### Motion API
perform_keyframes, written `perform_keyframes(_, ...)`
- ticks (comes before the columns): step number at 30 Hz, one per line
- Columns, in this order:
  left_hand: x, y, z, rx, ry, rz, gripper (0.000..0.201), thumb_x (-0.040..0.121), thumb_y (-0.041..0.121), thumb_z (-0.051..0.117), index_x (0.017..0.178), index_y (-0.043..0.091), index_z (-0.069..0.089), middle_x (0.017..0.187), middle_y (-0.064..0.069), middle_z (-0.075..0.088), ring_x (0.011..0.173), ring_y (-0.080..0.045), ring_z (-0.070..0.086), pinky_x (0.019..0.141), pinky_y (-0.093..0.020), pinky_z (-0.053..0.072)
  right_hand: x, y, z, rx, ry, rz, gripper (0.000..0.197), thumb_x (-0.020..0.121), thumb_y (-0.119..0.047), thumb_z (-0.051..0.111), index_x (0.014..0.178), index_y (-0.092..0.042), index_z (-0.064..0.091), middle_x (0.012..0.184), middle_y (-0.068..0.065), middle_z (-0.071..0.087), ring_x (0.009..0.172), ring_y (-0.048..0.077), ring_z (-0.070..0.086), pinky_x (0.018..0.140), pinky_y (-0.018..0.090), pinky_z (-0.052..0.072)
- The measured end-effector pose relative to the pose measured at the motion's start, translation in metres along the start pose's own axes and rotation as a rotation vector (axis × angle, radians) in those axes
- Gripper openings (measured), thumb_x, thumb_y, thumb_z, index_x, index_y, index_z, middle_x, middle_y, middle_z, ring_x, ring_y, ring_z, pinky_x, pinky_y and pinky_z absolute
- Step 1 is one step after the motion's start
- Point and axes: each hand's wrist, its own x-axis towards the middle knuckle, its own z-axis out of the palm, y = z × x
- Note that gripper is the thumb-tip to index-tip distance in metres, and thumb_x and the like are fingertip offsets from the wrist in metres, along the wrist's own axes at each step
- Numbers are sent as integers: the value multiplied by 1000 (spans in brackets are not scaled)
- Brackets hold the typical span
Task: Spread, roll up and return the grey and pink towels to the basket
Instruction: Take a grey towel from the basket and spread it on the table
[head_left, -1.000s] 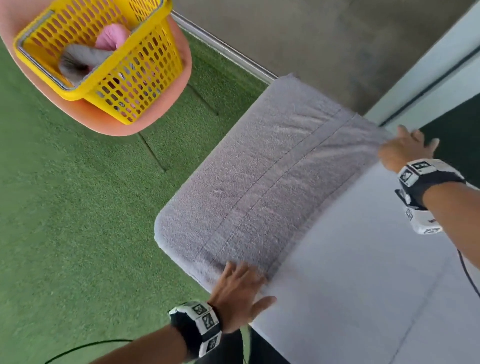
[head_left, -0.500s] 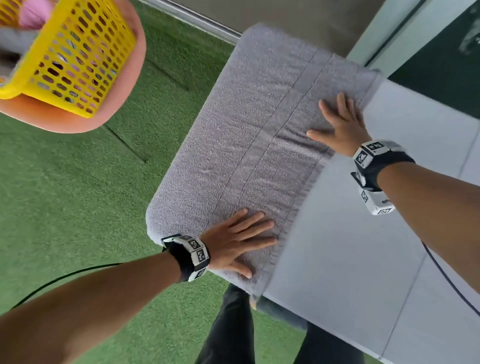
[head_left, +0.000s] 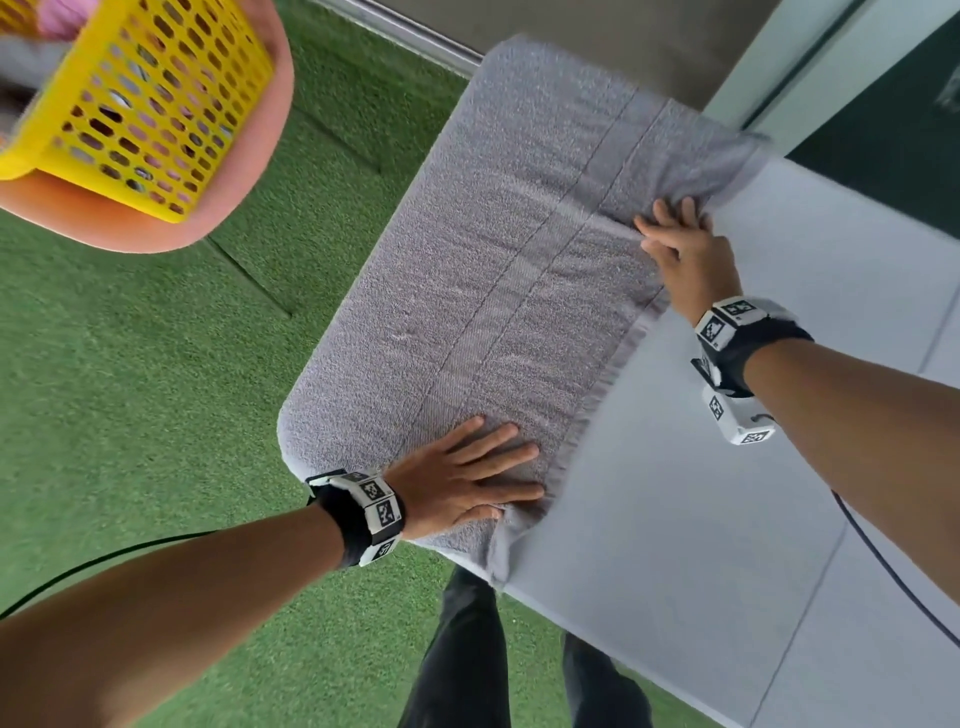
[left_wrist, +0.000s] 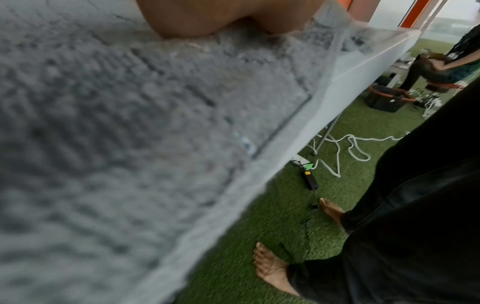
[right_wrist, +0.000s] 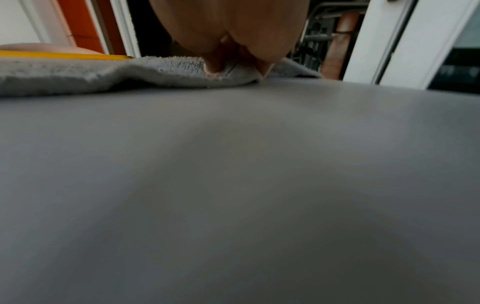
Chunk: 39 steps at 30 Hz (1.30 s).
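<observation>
The grey towel (head_left: 498, 291) lies flat on the table (head_left: 727, 493) — left hand (head_left: 457, 486) presses it, fingers spread; right hand (head_left: 680, 249) pinches its edge. Start the roll evenly from both grips — keep it tight.

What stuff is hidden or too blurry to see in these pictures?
- Basket: head view, cut off by the top-left edge; its contents barely show.
- Left hand fingers: left wrist view, beyond the top edge.
- Grey towel weave: left wrist view, blurred.
- Right hand fingertips: head view, under a towel fold.
</observation>
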Motion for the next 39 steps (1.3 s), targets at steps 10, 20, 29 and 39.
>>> perform_keyframes(10,62,91,-5,-259,29,93,50,103,35,30,151,23,25,160,4,17,149,-22,-2,120,-45,-3,-35,58,-63,-181,-2,-31,38,94,0,56,131,-9,59,132,18,59,126,32,55,114,40,34)
perform_keyframes(20,236,314,-11,-380,-22,182,50,103,35,24,149,17,32,158,1,23,149,-21,0,119,-44,-8,-208,226,-202,-298,10,89,41,93,6,50,131,-8,59,132,23,58,117,36,61,106,50,44)
perform_keyframes(29,403,551,-1,-460,-133,219,61,100,40,5,150,14,28,159,0,19,149,-21,-6,118,-46,-9,-381,395,-306,-255,110,311,53,90,13,48,137,-12,54,143,17,51,130,33,50,113,38,32)
perform_keyframes(39,497,677,0,-435,-216,329,72,95,42,-3,148,9,34,158,-4,24,148,-26,0,116,-48,-9,-495,500,-372,-247,286,583,48,93,6,45,133,-17,59,135,20,57,114,46,58,104,57,43)
